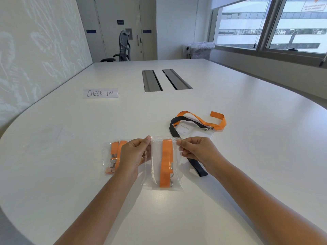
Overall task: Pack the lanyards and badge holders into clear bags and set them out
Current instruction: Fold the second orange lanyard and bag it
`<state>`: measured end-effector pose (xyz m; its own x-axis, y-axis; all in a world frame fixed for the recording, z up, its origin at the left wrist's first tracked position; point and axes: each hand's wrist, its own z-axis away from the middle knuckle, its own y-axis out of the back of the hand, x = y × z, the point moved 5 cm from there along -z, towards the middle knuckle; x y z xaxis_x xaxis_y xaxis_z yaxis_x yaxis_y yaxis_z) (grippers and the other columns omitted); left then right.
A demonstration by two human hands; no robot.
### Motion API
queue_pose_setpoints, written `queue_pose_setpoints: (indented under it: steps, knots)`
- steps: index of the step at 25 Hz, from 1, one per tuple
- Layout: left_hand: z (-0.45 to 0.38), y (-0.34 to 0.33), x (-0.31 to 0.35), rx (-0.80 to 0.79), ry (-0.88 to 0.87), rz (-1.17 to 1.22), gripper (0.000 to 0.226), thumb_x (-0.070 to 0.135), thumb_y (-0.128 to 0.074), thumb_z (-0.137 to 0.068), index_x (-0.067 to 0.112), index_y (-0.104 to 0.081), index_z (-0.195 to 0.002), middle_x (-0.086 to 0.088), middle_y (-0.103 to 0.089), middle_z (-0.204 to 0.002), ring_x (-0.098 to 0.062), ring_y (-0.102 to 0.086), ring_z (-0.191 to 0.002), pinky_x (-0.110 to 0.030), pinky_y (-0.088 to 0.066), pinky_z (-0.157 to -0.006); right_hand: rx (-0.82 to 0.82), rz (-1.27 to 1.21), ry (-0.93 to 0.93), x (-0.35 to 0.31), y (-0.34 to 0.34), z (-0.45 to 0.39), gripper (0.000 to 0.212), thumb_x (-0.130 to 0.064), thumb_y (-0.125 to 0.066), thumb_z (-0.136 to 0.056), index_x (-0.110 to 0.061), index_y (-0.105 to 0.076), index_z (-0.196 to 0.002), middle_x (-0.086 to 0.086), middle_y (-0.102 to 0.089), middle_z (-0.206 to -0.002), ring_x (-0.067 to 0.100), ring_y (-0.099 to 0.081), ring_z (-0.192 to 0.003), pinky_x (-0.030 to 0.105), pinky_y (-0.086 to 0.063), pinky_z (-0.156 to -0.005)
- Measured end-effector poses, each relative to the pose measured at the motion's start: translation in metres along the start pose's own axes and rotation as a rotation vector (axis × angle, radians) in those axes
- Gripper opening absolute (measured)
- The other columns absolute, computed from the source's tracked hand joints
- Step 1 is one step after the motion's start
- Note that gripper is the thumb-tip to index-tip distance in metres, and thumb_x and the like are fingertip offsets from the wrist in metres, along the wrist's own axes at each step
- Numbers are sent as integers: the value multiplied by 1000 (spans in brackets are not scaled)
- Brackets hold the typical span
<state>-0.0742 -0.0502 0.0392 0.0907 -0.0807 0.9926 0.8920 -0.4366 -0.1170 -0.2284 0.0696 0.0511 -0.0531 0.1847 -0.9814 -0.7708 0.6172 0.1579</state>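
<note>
Both hands, left hand [133, 152] and right hand [195, 150], pinch the clear bag [155, 167] top in a narrow grip; packed bag [110, 156] lies left, loose lanyards [203, 122] behind.

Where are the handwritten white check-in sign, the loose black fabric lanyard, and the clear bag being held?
Handwritten white check-in sign [100, 93]: head view, centre of the lettering.
Loose black fabric lanyard [174, 131]: head view, left strap.
Held clear bag [154, 163]: head view, clear left panel.

White table [247, 156]. On it: CHECK-IN sign [100, 93], packed bag [110, 156], loose orange lanyard [203, 119], black lanyard [174, 129], badge holder [187, 130].
</note>
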Motion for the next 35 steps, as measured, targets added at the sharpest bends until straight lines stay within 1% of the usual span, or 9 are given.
queue_pose_setpoints:
  steps: [4, 6, 8, 12, 20, 24, 27, 30, 35]
  knots:
    - [0, 0, -1, -7, -2, 23, 19, 25, -65, -82, 10, -67, -70, 9, -62, -48, -2, -57, -45, -18, -50, -47, 11, -3, 72, -2, 0, 0, 16, -31, -68, -79, -17, -71, -73, -4, -68, -64, 10, -62, -60, 16, -55, -64]
    - [0, -2, -2, -28, 9, 35, 17, 25, -65, -82, 11, -68, -72, 5, -67, -57, -6, -62, -53, -20, -52, -51, 32, 40, 117, -5, 1, -1, 15, -31, -67, -79, -19, -70, -72, -3, -67, -66, 8, -62, -58, 12, -53, -61]
    - [0, -4, -2, -61, 19, 36, 15, 25, -66, -82, 12, -69, -75, 1, -70, -68, -10, -65, -61, -22, -52, -54, 42, 58, 146, -7, 2, -2, 14, -30, -66, -80, -20, -69, -71, -4, -67, -66, 5, -62, -55, 11, -52, -59]
    - [-1, -4, -4, -78, 22, 53, 13, 22, -65, -82, 14, -69, -72, -2, -70, -72, -13, -65, -66, -22, -53, -55, 36, 45, 163, -7, 1, -2, 14, -27, -66, -81, -21, -68, -69, -1, -67, -69, 7, -64, -57, 11, -52, -57]
    - [-3, -6, -5, -102, 23, 35, 13, 19, -63, -84, 16, -68, -72, 5, -67, -64, -8, -62, -61, -19, -51, -54, 38, 2, 136, -4, 0, -4, 19, -19, -66, -84, -13, -67, -66, -11, -64, -55, 4, -62, -53, 9, -47, -51]
    - [-1, -5, -5, -45, 4, 7, 15, 23, -65, -83, 14, -67, -71, 6, -68, -61, -5, -64, -58, -19, -52, -52, 42, -28, 125, -3, 0, -3, 16, -27, -65, -83, -16, -69, -71, -6, -66, -63, 6, -63, -55, 11, -50, -55]
    - [-1, -2, -2, -10, 21, 50, 16, 23, -65, -84, 14, -66, -71, 5, -67, -64, -7, -63, -60, -18, -50, -50, -52, -152, 115, -1, -6, 1, 21, -34, -65, -80, -15, -71, -86, 0, -72, -77, 9, -68, -69, 18, -54, -63]
    - [2, -1, -1, -2, 57, 67, 16, 23, -65, -84, 14, -66, -71, 4, -65, -66, -8, -61, -61, -17, -49, -47, -204, -147, 70, 2, -19, 6, 28, -35, -65, -80, -16, -69, -101, 2, -74, -92, 16, -71, -84, 27, -57, -71]
    - [4, 16, 11, 58, 50, 44, 18, 23, -66, -84, 13, -64, -68, 2, -66, -68, -7, -63, -57, -17, -47, -45, -215, -230, -14, -4, -41, 6, 19, -22, -67, -81, -6, -69, -91, 5, -73, -81, 13, -69, -70, 20, -54, -58]
